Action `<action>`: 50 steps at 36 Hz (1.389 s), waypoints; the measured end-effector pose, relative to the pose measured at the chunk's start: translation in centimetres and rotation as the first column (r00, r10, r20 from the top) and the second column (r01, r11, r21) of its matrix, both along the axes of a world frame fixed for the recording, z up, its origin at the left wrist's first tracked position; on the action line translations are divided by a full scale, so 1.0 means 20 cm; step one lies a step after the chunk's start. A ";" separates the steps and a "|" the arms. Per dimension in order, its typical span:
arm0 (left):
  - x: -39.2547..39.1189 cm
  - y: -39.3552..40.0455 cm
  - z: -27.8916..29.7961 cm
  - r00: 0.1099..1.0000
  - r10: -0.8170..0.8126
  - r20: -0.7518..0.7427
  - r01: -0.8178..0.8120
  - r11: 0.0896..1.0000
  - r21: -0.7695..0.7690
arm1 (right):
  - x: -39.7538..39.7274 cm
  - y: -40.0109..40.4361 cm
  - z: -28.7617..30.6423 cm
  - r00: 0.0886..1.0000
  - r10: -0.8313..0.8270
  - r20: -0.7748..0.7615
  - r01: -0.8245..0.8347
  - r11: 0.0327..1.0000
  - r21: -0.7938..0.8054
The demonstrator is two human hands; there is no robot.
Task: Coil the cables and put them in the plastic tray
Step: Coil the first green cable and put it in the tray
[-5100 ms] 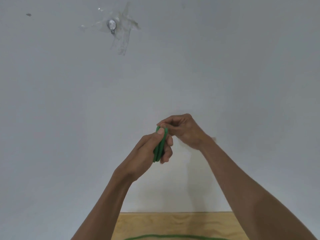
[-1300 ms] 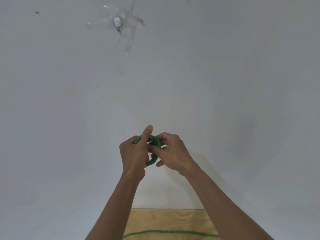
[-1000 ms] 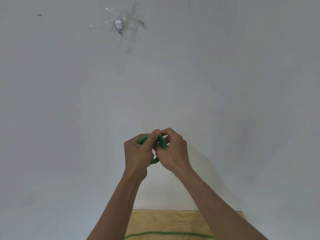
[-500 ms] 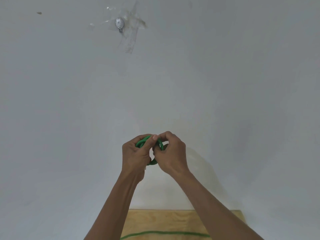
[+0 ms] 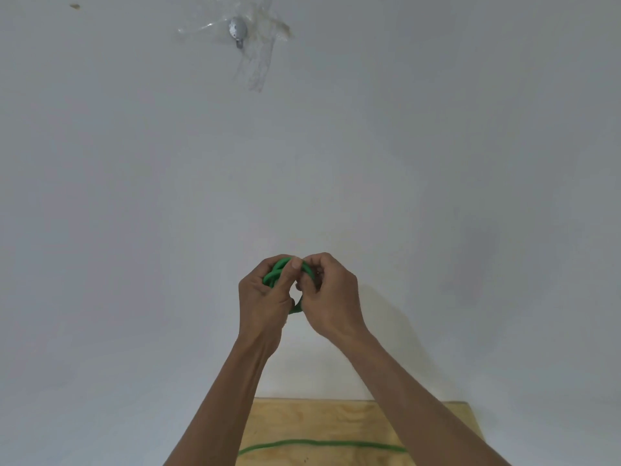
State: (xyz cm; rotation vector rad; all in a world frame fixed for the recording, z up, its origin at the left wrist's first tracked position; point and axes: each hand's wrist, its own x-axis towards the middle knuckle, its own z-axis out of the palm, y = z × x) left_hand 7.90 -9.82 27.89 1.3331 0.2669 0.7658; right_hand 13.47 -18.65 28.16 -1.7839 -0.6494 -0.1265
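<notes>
**Both hands closed on a green coil, held up before a white wall**

The landmark is the small coil of green rubbery cable (image 5: pixel 277 271), raised in front of a plain white wall (image 5: pixel 134 196) and well above the light plywood tabletop (image 5: pixel 322 422).

Left of the coil the wall is bare all the way to the frame's edge. The person's left hand (image 5: pixel 263 297) wraps the coil's left side, fingers curled shut around the loops and the thumb laid across the top strands. Only the upper arc and a short piece at the bottom of the coil show between the two hands; the rest is hidden.

Touching the coil's right side, the right hand (image 5: pixel 331 297) has its fingers bent in and pinching the loops, knuckles toward the camera.

High above the coil, a small metal hook (image 5: pixel 238 29) sits on the wall under strips of clear tape.

Below the coil, a straight run of green cable (image 5: pixel 322 443) lies across the tabletop, near its front. The tabletop's back edge meets the wall; its right edge shows, with open wall beyond it.
</notes>
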 end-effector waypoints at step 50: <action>-0.22 0.12 -0.33 0.933 -0.044 -0.357 0.054 0.998 0.019 | -0.26 0.05 -0.32 0.982 -0.188 0.025 0.189 0.979 -0.076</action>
